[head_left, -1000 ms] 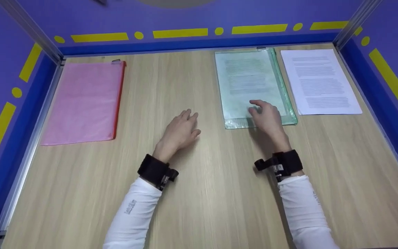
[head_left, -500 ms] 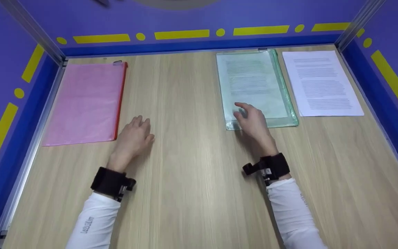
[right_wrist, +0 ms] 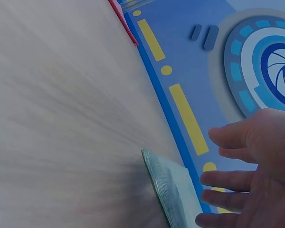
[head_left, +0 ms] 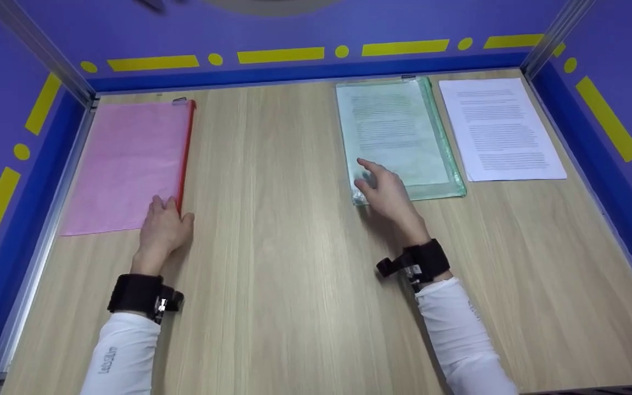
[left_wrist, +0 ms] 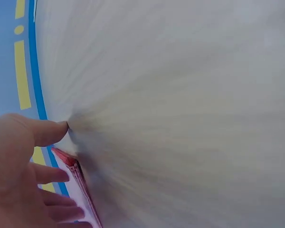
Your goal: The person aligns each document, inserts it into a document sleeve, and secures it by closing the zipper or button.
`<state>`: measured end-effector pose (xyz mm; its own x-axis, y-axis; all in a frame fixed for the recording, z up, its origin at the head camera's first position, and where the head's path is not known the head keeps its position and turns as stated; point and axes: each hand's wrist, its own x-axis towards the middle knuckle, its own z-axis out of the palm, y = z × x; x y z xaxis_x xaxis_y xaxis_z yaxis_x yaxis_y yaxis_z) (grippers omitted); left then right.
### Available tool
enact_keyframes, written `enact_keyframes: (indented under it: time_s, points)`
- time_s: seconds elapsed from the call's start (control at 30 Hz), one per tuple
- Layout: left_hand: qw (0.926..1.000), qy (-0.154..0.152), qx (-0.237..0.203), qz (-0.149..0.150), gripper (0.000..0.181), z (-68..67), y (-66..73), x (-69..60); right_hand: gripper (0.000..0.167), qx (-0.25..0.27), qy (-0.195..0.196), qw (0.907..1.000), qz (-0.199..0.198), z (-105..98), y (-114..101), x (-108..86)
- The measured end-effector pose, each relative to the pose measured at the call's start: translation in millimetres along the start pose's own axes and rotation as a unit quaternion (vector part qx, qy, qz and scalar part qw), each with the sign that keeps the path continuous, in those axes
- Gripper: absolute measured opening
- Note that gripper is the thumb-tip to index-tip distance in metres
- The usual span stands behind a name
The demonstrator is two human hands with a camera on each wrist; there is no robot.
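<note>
At the left of the table lies a pink zip folder (head_left: 129, 159) with a red edge strip. Over its lower right corner is my left hand (head_left: 163, 227), fingers spread a little; the left wrist view shows the thumb apart from the fingers and nothing between them. A green zip folder (head_left: 398, 131) with printed paper inside lies right of the middle. My right hand (head_left: 386, 191) hovers by its lower left corner, fingers loosely bent. In the right wrist view nothing sits between thumb and fingers, and the green folder's corner (right_wrist: 168, 185) shows below them.
A stack of printed paper (head_left: 502, 129) lies right of the green folder. Blue and purple walls (head_left: 272, 33) with yellow marks border the wooden table (head_left: 272, 247) at the back and both sides.
My left hand has moved left from the table's middle to the pink folder's lower right corner. My right hand has shifted left, toward the green folder's lower left corner. The folders stay put.
</note>
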<state>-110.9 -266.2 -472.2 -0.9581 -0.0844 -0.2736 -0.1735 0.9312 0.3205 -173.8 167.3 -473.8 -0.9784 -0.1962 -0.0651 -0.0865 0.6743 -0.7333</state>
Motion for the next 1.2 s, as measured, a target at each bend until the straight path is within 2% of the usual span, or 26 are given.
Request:
enact_keyframes:
  time_s: [0.1,0.17,0.47,0.67,0.83,0.93,1.07,1.2]
  points:
    - [0.9997,-0.021,0.005,0.013,0.066,2.3,5.7,0.3,0.051,0.009,-0.003,1.0,-0.002,4,-4,-0.9]
    - [0.9992,-0.024,0.017,0.027,0.065,4.7,13.6,0.1,0.051,0.013,-0.005,0.9999,-0.001,7,-6,-1.2]
    - [0.9926,-0.042,0.088,0.073,0.062,16.9,63.6,4.4,0.052,0.01,-0.021,0.9997,0.008,14,-9,-3.5]
    - [0.9914,-0.028,0.088,0.093,0.056,26.1,88.3,10.6,0.051,0.015,-0.023,0.9996,0.013,15,-10,-4.6]
    - [0.9895,-0.018,0.082,0.118,0.042,32.4,105.1,11.5,0.051,0.016,-0.026,0.9994,0.014,15,-9,-5.2]
    - [0.9867,-0.013,0.085,0.138,0.039,32.3,107.3,10.2,0.051,0.019,-0.026,0.9994,0.012,15,-8,-5.5]
    - [0.9821,-0.012,0.101,0.159,0.038,26.4,100.5,8.1,0.051,0.023,-0.026,0.9994,0.008,14,-10,-5.3]
    - [0.9804,-0.03,0.127,0.147,0.049,14.7,90.6,6.4,0.051,0.026,-0.027,0.9993,0.007,13,-10,-6.0]
